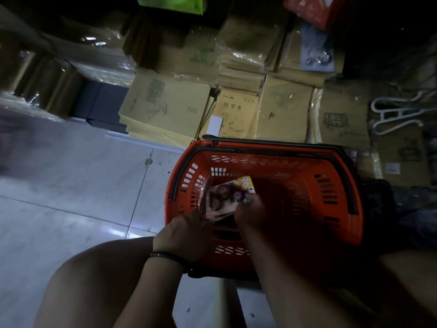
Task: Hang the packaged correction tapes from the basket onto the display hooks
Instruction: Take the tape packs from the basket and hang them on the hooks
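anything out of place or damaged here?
Nothing spilled or broken. The red plastic basket stands upright; left hand and right hand hold the packaged correction tapes over it. Only oddity: a white plastic hanger lies loose on the brown notebook stacks, far right.

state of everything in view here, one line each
correction tape packs, raised inside the basket, held by both hands
left hand, grips the packs' lower edge
right hand, pinches their right side
red basket, upright, black handles folded down on the rim
exercise book stacks, lying flat, some plastic-wrapped
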`<state>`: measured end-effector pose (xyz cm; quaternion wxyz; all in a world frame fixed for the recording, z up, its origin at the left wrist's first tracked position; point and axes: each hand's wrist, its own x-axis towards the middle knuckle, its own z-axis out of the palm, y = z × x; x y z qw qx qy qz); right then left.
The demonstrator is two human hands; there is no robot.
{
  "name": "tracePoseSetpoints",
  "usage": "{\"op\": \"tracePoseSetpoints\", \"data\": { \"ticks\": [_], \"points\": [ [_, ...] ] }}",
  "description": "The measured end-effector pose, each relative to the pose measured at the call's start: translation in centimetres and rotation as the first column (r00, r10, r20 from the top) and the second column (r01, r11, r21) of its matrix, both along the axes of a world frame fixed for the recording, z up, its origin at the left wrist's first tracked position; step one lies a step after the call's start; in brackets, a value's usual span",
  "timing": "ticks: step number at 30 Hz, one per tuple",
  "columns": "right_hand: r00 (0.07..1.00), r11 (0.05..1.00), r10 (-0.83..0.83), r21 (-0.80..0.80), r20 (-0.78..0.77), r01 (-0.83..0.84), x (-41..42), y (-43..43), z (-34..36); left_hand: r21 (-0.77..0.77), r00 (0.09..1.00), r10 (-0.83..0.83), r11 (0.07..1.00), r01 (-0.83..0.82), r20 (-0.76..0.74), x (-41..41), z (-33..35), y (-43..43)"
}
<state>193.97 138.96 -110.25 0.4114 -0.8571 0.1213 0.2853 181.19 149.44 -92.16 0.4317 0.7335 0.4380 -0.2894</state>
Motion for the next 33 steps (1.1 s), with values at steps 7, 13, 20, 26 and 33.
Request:
{"op": "tracePoseSetpoints", "data": {
  "ticks": [7,13,20,26,33],
  "points": [
    [0.971,0.976,0.093,0.173,0.220,-0.133,0.8,-5.0,8.1,0.124,0.966,0.192,0.969,-0.215,0.173,0.3,0.0,-0.6],
    [0.913,0.879,0.218,0.338,0.344,-0.337,1.7,-8.9,19.1,-0.041,0.817,0.402,0.905,-0.424,0.414,0.7,4.4,-2.6],
    [0.823,0.791,0.243,0.385,0.514,-0.475,1.2,-12.6,30.2,-0.708,0.584,0.733,0.615,-0.347,0.350,-0.5,11.6,-6.3],
    [0.695,0.730,0.309,0.307,0.649,-0.611,1.0,-12.6,39.2,-0.743,0.469,0.728,0.639,-0.199,0.500,-1.0,18.6,-7.9],
    [0.201,0.579,0.614,-0.262,0.763,-0.772,2.4,-13.1,48.3,-0.699,0.277,0.728,0.683,-0.211,0.627,-0.6,27.3,-8.0]
  ]
}}
